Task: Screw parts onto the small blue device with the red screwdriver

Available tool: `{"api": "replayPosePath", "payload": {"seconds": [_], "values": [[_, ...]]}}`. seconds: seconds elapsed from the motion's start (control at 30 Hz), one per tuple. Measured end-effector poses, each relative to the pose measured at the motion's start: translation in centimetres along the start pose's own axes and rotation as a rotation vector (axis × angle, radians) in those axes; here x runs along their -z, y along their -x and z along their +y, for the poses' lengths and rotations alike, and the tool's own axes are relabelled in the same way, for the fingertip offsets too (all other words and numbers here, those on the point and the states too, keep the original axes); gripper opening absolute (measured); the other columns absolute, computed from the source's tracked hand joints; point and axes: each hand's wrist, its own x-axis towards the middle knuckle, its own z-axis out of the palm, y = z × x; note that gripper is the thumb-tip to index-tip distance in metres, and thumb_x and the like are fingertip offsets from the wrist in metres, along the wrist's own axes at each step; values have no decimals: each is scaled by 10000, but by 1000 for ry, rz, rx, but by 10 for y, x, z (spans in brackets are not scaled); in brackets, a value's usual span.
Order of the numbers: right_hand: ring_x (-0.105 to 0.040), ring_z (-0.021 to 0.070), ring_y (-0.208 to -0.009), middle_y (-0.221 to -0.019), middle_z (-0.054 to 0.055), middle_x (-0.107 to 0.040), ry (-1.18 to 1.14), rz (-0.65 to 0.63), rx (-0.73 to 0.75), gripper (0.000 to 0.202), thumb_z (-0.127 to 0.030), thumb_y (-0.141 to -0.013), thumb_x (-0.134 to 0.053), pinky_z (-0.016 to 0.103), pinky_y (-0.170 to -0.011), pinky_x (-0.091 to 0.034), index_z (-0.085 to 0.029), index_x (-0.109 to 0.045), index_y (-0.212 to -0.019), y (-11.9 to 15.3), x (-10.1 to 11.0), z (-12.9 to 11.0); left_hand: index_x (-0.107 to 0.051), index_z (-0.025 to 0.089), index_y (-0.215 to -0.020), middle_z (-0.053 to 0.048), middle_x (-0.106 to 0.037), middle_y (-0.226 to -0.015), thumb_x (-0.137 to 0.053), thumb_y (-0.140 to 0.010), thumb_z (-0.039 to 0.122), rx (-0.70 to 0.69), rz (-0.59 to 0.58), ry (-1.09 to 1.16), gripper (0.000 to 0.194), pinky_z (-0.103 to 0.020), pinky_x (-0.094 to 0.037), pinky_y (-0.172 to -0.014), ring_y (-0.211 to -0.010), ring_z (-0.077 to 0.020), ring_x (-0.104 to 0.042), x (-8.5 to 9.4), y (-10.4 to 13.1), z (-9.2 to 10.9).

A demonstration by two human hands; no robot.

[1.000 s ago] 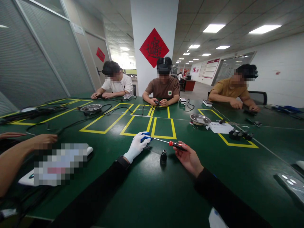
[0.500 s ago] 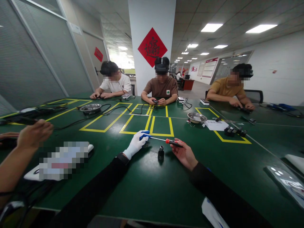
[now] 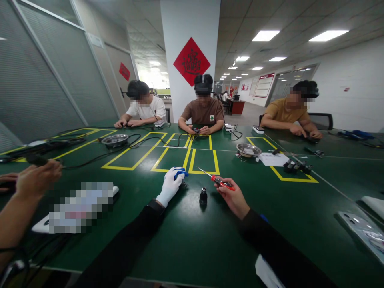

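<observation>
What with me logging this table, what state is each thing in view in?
Left hand: gloved, closed on the blue piece
Right hand: bare, holding the screwdriver
Screwdriver: held, tip clear of the blue piece
Blue piece: held, partly hidden
Black tapered part: standing upright
Left metal bowl: upright
Right metal bowl: upright
Paper sheet: lying flat

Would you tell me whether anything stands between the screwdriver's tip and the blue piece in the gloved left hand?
Nothing visible stands between the tip of the screwdriver in the right hand and the blue piece in the left hand. The upright black part is nearer the wearer, off that line.
</observation>
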Motion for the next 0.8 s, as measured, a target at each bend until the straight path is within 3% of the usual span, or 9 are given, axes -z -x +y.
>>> {"api": "replayPosePath", "payload": {"seconds": [0.17,0.3,0.6,0.8], "values": [[-583,246,-1089,-1212,78,-580,608,-19,189,170,-96,-643,-669,461,-1009,-375,-195,-588,-755,0,2,-2,-701,204,-854,-46,-663,-1050,-518,-846,268,-43,60,-84,194,-452,-337,-1064,-1092,-216,-544,-4,0,6],[-533,244,-1134,-1170,81,-568,963,-117,316,211,-54,-681,-580,465,-1025,-358,-203,-640,-818,3,2,-4,-694,220,-892,-40,-657,-1068,-552,-840,275,-144,69,-119,161,-473,-301,-1091,-1118,-208,-535,-7,3,14],[-539,249,-1083,-1217,110,-512,1313,-151,382,286,-132,-773,-560,443,-971,-425,-198,-664,-1031,15,-6,1,-690,247,-927,-37,-653,-1068,-591,-826,251,-320,155,-97,141,-486,-323,-1077,-1084,-192,-562,-15,7,32],[-534,269,-1021,-1063,91,-598,1423,-113,506,179,-195,-786,-597,453,-890,-428,-219,-652,-955,18,-14,-1,-695,234,-911,-42,-670,-1020,-608,-818,268,-314,151,-64,132,-476,-329,-1075,-1059,-189,-574,-26,2,46]]}}
